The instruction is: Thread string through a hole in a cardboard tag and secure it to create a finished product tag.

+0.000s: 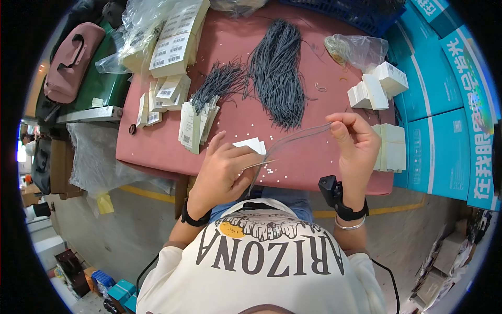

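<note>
My left hand (225,174) pinches a thin paper tag (261,164), seen nearly edge-on. A grey cord (292,137) runs from that tag up to my right hand (353,143), whose thumb and fingertips are closed on its end. The cord's other end dangles below the tag; whether it passes through a hole is hidden. A few white tags (253,146) lie just beyond my left hand. Farther off, a large bundle of grey cords (278,74) rests on the pink-covered table (219,23). To its left, strung tags (196,125) are heaped with their cords (219,80) fanned out.
Stacks of barcoded labels (172,51) stand at the back left under plastic. On the right are white card stacks (390,147), a clear bag (364,51) and blue cartons (435,153) along the table's side. White paper dots (270,171) are scattered about. A pink bag (74,62) sits far left.
</note>
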`<state>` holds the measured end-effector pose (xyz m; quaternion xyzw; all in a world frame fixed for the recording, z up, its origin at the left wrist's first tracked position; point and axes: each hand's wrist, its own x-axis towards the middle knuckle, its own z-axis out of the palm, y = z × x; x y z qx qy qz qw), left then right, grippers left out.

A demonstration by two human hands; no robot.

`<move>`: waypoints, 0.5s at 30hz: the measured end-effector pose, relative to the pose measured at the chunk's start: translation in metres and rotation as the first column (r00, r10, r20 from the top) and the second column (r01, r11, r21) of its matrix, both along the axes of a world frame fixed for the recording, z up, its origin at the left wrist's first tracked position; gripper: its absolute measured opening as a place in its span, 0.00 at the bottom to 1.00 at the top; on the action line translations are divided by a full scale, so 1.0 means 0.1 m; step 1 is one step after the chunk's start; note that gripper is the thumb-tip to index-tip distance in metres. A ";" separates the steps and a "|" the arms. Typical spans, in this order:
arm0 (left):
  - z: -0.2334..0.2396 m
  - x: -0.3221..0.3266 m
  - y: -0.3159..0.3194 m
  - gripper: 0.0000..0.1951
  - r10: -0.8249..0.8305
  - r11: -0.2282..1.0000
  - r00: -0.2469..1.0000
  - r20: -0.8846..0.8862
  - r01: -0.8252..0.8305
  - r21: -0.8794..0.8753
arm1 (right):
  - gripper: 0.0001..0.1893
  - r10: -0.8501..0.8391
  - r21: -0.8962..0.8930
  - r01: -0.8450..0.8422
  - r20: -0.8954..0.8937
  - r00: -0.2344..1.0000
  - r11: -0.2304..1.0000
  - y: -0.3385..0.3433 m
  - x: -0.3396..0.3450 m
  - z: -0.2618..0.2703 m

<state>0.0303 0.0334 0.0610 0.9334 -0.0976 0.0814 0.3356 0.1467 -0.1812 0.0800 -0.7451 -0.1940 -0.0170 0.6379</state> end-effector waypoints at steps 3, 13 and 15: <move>0.01 0.01 0.02 0.14 0.020 1.000 1.000 0.021 -0.020 0.000 | 0.07 0.051 0.030 -0.049 -0.074 0.996 0.998 -0.02 -0.01 0.00; -0.10 0.07 0.02 0.13 0.178 0.981 0.983 0.043 -0.174 -0.083 | 0.21 0.685 0.608 -0.411 -0.327 0.650 0.680 0.05 -0.08 0.00; -0.10 0.09 0.01 0.11 0.205 0.970 0.978 0.036 -0.198 -0.138 | 0.21 0.776 0.651 -0.482 -0.281 0.565 0.586 0.09 -0.09 -0.04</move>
